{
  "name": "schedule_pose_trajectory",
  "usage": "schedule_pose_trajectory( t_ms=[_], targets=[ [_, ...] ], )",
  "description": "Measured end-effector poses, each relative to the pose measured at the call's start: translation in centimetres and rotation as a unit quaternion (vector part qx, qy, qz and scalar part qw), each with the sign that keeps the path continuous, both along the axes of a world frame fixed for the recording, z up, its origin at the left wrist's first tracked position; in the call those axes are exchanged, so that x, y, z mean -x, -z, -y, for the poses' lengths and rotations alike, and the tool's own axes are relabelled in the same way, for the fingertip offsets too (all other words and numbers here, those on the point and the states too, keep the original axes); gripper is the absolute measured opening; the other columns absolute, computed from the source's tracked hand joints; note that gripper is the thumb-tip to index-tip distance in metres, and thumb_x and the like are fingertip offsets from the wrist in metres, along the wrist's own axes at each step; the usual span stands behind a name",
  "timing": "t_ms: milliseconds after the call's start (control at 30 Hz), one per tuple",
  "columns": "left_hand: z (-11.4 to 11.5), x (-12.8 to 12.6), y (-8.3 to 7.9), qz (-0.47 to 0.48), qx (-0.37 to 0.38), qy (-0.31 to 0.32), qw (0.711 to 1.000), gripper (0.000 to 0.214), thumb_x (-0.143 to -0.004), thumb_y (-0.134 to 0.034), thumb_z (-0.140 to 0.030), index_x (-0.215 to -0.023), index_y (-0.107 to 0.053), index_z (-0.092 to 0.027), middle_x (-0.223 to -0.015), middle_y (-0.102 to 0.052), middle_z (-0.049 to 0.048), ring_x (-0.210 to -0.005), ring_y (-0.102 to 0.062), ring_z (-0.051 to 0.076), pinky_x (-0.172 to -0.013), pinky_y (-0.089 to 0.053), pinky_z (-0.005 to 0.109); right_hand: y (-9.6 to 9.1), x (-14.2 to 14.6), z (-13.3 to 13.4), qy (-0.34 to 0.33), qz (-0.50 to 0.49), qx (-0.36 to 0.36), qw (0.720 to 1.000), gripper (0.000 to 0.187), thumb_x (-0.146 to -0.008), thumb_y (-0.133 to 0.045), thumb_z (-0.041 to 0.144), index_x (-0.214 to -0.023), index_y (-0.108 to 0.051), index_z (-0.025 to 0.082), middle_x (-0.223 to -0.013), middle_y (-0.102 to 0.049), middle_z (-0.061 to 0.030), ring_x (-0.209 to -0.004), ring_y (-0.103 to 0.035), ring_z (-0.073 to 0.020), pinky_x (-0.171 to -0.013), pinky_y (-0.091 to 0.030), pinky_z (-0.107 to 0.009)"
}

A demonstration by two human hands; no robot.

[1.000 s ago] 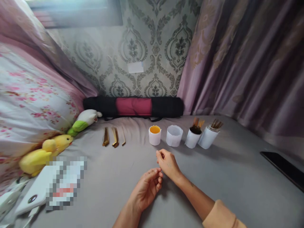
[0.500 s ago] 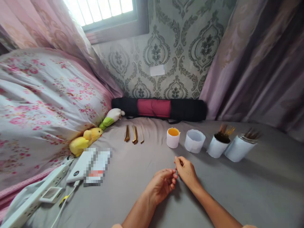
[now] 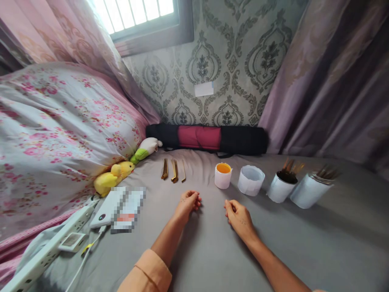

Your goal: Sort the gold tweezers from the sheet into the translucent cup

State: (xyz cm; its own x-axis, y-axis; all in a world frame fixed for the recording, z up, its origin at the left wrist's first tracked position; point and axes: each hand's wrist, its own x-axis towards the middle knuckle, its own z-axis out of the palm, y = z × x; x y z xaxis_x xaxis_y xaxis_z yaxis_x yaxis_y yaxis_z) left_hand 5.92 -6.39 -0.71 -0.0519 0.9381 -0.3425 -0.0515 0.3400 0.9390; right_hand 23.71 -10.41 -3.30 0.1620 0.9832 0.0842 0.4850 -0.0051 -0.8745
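My left hand (image 3: 188, 205) hovers over the grey sheet below the golden bent rods, its fingers curled together. Whether anything is in it I cannot make out. My right hand (image 3: 238, 217) stays further right, closed with thumb and fingers together; what it may hold is hidden. Ahead lie two small bundles of thin golden rods with bent ends, the left bundle (image 3: 164, 169) and the middle bundle (image 3: 174, 171), and a single rod (image 3: 183, 171) beside them. Beyond my right hand stand a white-wrapped cup with an orange inside (image 3: 222, 179) and a wider whitish translucent cup (image 3: 251, 182).
At right, a white-wrapped can (image 3: 280, 191) holds brown sticks; another can (image 3: 310, 192) leans with more. A black and red roll bag (image 3: 199, 138) lies along the wall. Left are plush toys (image 3: 112, 177), a power bank (image 3: 106, 211), a cable and a power strip (image 3: 57, 247).
My left hand has moved away from my right hand, leftward and forward, toward the rods. My right hand has stayed almost in place. The view has shifted slightly.
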Motion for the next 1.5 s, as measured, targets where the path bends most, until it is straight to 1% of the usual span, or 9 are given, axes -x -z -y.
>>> schedule_pose_trajectory(
  t_ms=[133, 233, 300, 433, 600, 767, 967, 1300, 1500],
  targets=[
    [-1.5, 1.3, 0.2, -0.104, -0.038, -0.013, 0.994, 0.009, -0.075, -0.045, -0.021, -0.079, -0.048, -0.014, -0.063, -0.055, 0.0005, -0.045, -0.047, 0.006, -0.04, -0.034, 0.017, -0.1, 0.1, 0.1, 0.0, -0.001, 0.004, 1.0, 0.036, -0.08, -0.037, 0.046, -0.069, -0.055, 0.016, -0.052, -0.055, -0.0009, -0.041, -0.047, -0.0102, -0.042, -0.033, -0.02],
    [-2.6, 2.3, 0.5, -0.19, -0.062, -0.024, 0.98, 0.011, -0.074, -0.044, -0.021, -0.08, -0.05, -0.014, -0.065, -0.056, 0.0017, -0.048, -0.049, 0.007, -0.042, -0.035, 0.018, -0.2, 0.1, 0.1, -0.002, 0.002, 0.0, 1.0, 0.035, -0.08, -0.038, 0.045, -0.068, -0.055, 0.017, -0.053, -0.056, -0.001, -0.041, -0.047, -0.0099, -0.042, -0.033, -0.02],
    [-3.3, 3.0, 0.7, -0.249, -0.078, -0.031, 0.965, 0.012, -0.074, -0.044, -0.021, -0.079, -0.052, -0.014, -0.066, -0.057, 0.0024, -0.052, -0.051, 0.009, -0.046, -0.037, 0.02, -0.2, 0.1, 0.1, -0.001, 0.007, -0.004, 1.0, 0.035, -0.08, -0.038, 0.045, -0.067, -0.055, 0.017, -0.053, -0.056, -0.001, -0.041, -0.047, -0.0099, -0.043, -0.033, -0.02],
    [-4.5, 4.2, 0.7, -0.353, -0.125, -0.041, 0.926, 0.012, -0.073, -0.045, -0.02, -0.077, -0.055, -0.015, -0.073, -0.059, 0.0047, -0.068, -0.055, 0.014, -0.06, -0.04, 0.024, -0.1, 0.1, 0.1, -0.002, 0.012, -0.01, 1.0, 0.036, -0.08, -0.037, 0.044, -0.066, -0.055, 0.017, -0.051, -0.055, -0.001, -0.041, -0.046, -0.0101, -0.042, -0.033, -0.02],
    [-5.4, 4.9, 0.4, -0.439, -0.17, -0.03, 0.882, 0.015, -0.073, -0.043, -0.018, -0.079, -0.057, -0.015, -0.079, -0.06, 0.0069, -0.079, -0.054, 0.017, -0.071, -0.039, 0.027, 0.0, 0.1, 0.2, -0.009, 0.011, -0.017, 1.0, 0.036, -0.08, -0.036, 0.044, -0.067, -0.055, 0.017, -0.051, -0.054, -0.0007, -0.041, -0.044, -0.0097, -0.042, -0.032, -0.02],
    [-6.3, 5.4, 0.4, -0.493, -0.188, -0.014, 0.849, 0.018, -0.075, -0.042, -0.018, -0.084, -0.056, -0.014, -0.084, -0.059, 0.009, -0.081, -0.053, 0.017, -0.074, -0.038, 0.028, 0.0, 0.0, 0.2, -0.011, 0.014, -0.022, 1.0, 0.036, -0.081, -0.036, 0.045, -0.066, -0.054, 0.017, -0.051, -0.053, -0.0007, -0.043, -0.045, -0.0104, -0.043, -0.032, -0.02],
    [-7.0, 5.8, 0.3, -0.535, -0.188, 0.004, 0.824, 0.021, -0.076, -0.041, -0.017, -0.089, -0.056, -0.014, -0.091, -0.058, 0.01, -0.087, -0.052, 0.018, -0.075, -0.038, 0.027, 0.1, 0.0, 0.2, -0.008, 0.021, -0.026, 0.999, 0.038, -0.08, -0.035, 0.046, -0.066, -0.054, 0.017, -0.05, -0.053, -0.0004, -0.042, -0.044, -0.0102, -0.043, -0.032, -0.02],
    [-7.8, 5.6, 0.4, -0.572, -0.166, 0.041, 0.802, 0.02, -0.075, -0.043, -0.017, -0.088, -0.058, -0.015, -0.091, -0.057, 0.0096, -0.085, -0.053, 0.017, -0.074, -0.039, 0.026, 0.1, 0.1, 0.1, -0.002, 0.013, -0.018, 1.0, 0.04, -0.079, -0.036, 0.049, -0.066, -0.055, 0.017, -0.051, -0.054, -0.0016, -0.043, -0.045, -0.0113, -0.044, -0.033, -0.021],
    [-8.1, 5.4, 0.6, -0.583, -0.161, 0.052, 0.795, 0.019, -0.074, -0.043, -0.016, -0.084, -0.059, -0.015, -0.089, -0.057, 0.0098, -0.087, -0.053, 0.017, -0.075, -0.038, 0.026, 0.2, 0.0, 0.3, -0.006, 0.011, -0.034, 0.999, 0.038, -0.08, -0.035, 0.046, -0.067, -0.055, 0.017, -0.053, -0.056, -0.0017, -0.043, -0.045, -0.0105, -0.042, -0.032, -0.02]
  ],
)
